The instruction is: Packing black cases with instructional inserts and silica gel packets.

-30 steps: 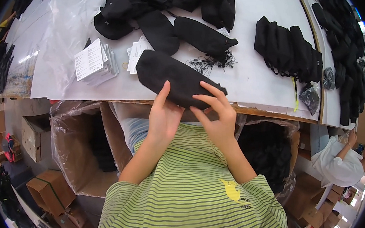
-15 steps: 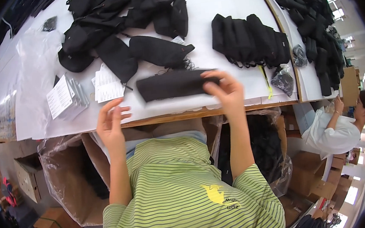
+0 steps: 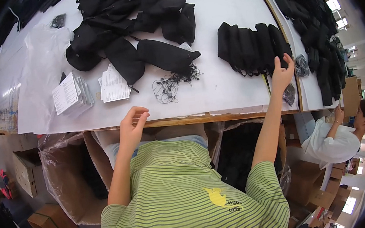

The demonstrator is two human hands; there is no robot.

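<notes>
The row of black pouches [image 3: 248, 47] is lying on the right of the white table [image 3: 220, 100]. At its right end the right hand [image 3: 284, 71] is hovering, fingers parted — whether they are gripping a pouch, I cannot tell. The left hand [image 3: 132, 123] is hovering empty, loosely curled, at the table's front edge; beyond it, white cards [image 3: 117, 86] and tangled black strings [image 3: 166, 89] are lying before a black heap [image 3: 116, 30].

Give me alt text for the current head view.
Seen from above, a bare right hand is at the right end of a row of black fabric pouches on a white table; the empty left hand is by the front edge, near tangled black strings and white rectangular paper cards.
</notes>
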